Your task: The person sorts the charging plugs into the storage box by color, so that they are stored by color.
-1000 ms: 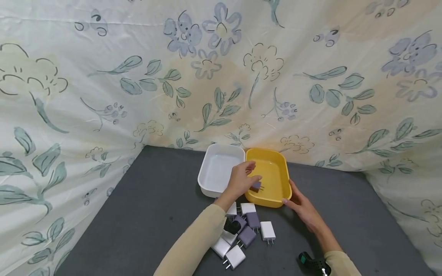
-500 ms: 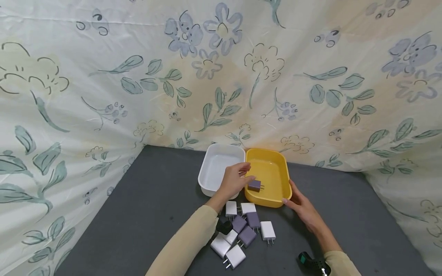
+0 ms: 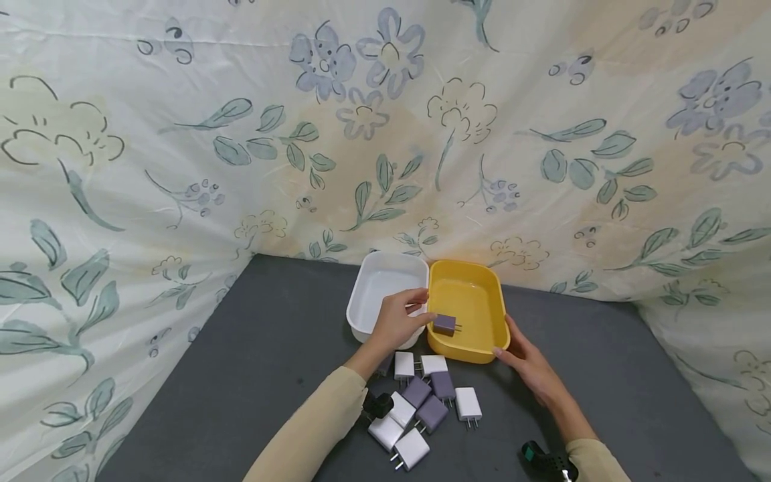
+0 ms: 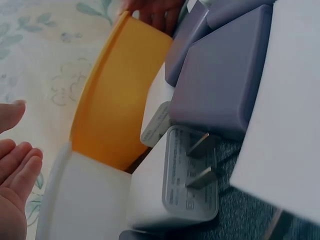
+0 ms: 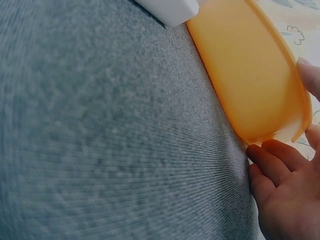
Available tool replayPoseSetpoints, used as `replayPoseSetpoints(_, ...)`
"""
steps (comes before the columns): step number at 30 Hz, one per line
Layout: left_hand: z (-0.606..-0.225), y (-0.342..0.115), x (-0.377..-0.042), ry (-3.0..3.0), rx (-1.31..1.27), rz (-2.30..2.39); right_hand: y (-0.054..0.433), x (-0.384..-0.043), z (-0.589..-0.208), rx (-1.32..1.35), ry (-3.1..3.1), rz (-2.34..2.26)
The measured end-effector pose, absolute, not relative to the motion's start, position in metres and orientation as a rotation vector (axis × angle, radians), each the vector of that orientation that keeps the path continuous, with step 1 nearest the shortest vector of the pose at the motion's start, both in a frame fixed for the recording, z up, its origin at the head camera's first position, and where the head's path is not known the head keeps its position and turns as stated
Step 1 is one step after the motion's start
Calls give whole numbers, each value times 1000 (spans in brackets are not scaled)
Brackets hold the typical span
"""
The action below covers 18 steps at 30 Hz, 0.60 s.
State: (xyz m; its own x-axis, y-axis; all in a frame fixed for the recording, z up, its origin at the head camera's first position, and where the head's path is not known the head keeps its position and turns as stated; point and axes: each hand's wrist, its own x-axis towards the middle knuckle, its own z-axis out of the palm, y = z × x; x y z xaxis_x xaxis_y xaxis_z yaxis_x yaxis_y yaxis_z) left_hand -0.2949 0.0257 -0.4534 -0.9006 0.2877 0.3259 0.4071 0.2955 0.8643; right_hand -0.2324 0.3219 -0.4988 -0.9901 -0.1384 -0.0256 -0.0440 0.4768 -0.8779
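Observation:
A purple plug-in charger (image 3: 444, 325) lies inside the yellow tray (image 3: 482, 304), near its left front corner, prongs to the right. Over the shared edge of the trays hovers my left hand (image 3: 396, 318), thumb and fingers apart with nothing between them; the left wrist view also shows its fingers (image 4: 22, 172) empty. My right hand (image 3: 533, 365) holds the yellow tray at its front right corner, thumb and fingers on its walls. In front of the trays lies a loose pile of chargers, some white (image 3: 411, 448), some purple (image 3: 431, 413).
The white tray (image 3: 357, 314) stands against the yellow tray's left side, partly covered by my left hand. Both trays sit on a dark grey tabletop (image 3: 271, 355) near its back edge. A flower-patterned cloth (image 3: 385, 187) hangs behind and at the sides.
My left hand has let go of the purple charger in the yellow tray and drawn back left toward the white tray. My right hand has stayed at the yellow tray's corner.

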Motion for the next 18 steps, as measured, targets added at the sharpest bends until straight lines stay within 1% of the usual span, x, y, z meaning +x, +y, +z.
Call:
replayPoseSetpoints(12, -460, 15, -287, -2371, -687, -1714, 320, -231, -496, -171, 2606, -1561)
replayPoseSetpoints(18, -468, 7, -279, -2346, -742, -1720, 322, -231, -497, -171, 2603, -1559)
